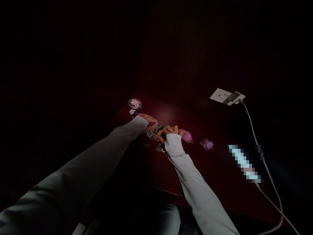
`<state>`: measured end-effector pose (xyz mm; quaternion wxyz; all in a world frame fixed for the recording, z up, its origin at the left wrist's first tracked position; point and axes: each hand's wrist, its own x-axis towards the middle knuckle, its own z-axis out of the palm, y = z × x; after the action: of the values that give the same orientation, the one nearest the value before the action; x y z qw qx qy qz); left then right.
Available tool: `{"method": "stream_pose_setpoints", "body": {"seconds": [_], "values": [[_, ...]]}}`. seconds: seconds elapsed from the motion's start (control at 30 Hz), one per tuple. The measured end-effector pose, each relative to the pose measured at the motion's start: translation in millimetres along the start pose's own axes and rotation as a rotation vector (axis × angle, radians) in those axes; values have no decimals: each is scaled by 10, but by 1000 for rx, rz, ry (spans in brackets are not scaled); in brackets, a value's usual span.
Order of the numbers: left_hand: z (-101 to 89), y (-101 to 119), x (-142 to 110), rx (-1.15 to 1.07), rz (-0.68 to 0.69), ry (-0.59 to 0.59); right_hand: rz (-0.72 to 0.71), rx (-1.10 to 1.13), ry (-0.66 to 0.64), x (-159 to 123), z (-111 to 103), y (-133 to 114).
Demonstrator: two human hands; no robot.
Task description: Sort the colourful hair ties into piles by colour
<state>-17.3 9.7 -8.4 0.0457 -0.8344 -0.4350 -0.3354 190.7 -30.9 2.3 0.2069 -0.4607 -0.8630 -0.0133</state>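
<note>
On the dark red table lies a loose pile of small coloured elastic bands (149,133), green, blue and pale ones among them. My left hand (149,121) is over the far left side of this pile, its fingers pressed together; anything between them is too small to make out. Close by on the right, my right hand (169,131) rests at the pile with bent, closed fingers, and what they hold is hidden. A pink bundle of bands (187,136) lies just beyond my right hand. Farther right sits a smaller purple bundle of bands (207,144).
A clear round container (135,103) with pink pieces stands at the table's far left. To the right lies a lit, pixelated device (244,164) with a white cable (271,182). A wall socket (221,95) holds a plugged-in charger (236,97). The surroundings are very dark.
</note>
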Motion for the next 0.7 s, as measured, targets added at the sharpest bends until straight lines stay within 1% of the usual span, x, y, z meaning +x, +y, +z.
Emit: {"method": "stream_pose_setpoints", "body": {"seconds": [0.13, 0.27, 0.43, 0.7], "values": [[28, -16, 3, 4, -3, -10, -7, -21, 28, 1, 4, 36], [-11, 8, 11, -32, -8, -35, -3, -12, 57, 4, -67, 35], [-68, 68, 19, -156, -17, -130, 17, -31, 111, 8, -158, 31], [42, 64, 33, -147, -32, -157, 15, -72, 138, 0, -174, 53]]}}
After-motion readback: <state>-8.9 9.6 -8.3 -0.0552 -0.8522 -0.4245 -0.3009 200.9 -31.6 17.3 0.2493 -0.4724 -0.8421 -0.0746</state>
